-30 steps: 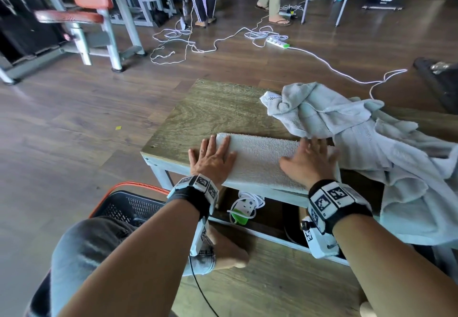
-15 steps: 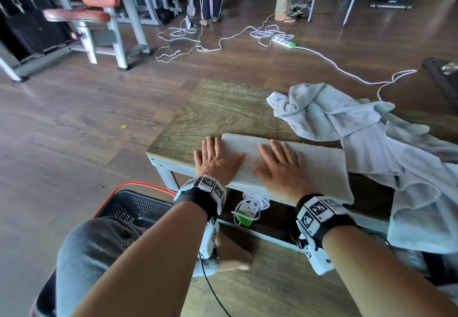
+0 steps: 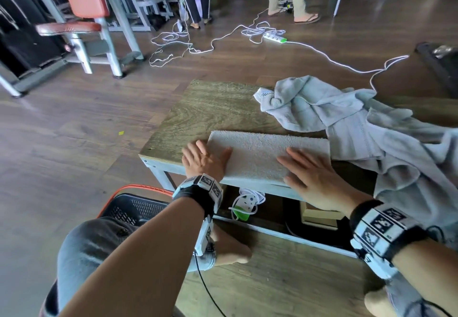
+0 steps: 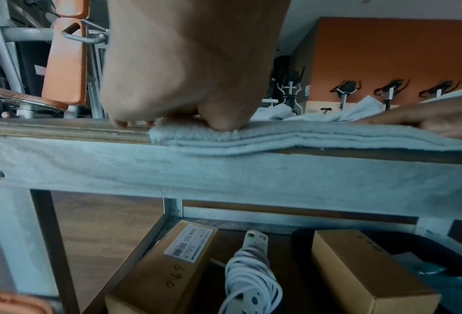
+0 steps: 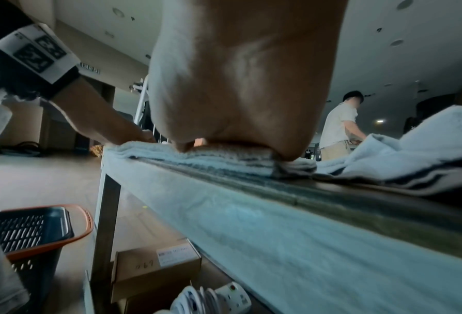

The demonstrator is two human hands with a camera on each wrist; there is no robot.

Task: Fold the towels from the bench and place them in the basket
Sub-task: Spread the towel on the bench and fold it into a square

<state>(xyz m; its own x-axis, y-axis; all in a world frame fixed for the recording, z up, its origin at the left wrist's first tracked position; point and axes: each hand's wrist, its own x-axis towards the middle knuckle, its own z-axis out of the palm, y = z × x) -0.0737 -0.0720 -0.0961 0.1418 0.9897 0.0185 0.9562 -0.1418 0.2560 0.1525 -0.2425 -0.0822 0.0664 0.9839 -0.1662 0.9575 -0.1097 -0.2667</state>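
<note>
A white towel [image 3: 260,154], folded into a long narrow strip of several layers, lies along the front edge of the wooden bench [image 3: 210,108]. My left hand [image 3: 204,159] lies flat over its left end, fingers straight, partly on the bench top. My right hand [image 3: 309,171] presses flat on its right part. In the left wrist view the towel [image 4: 291,141] shows stacked layers under my palm [image 4: 187,70]. A heap of unfolded pale towels [image 3: 366,128] lies at the right. The dark basket [image 3: 133,207] with an orange rim stands on the floor at the front left.
Under the bench top a shelf holds cardboard boxes [image 4: 160,274] and a coiled white power strip [image 3: 245,201]. White cables and a power strip [image 3: 275,37] trail over the floor beyond. An orange-padded gym seat [image 3: 81,1] stands far left. People stand at the back.
My right hand slid left along the folded towel, then back toward its right end. The left hand stayed on the left end.
</note>
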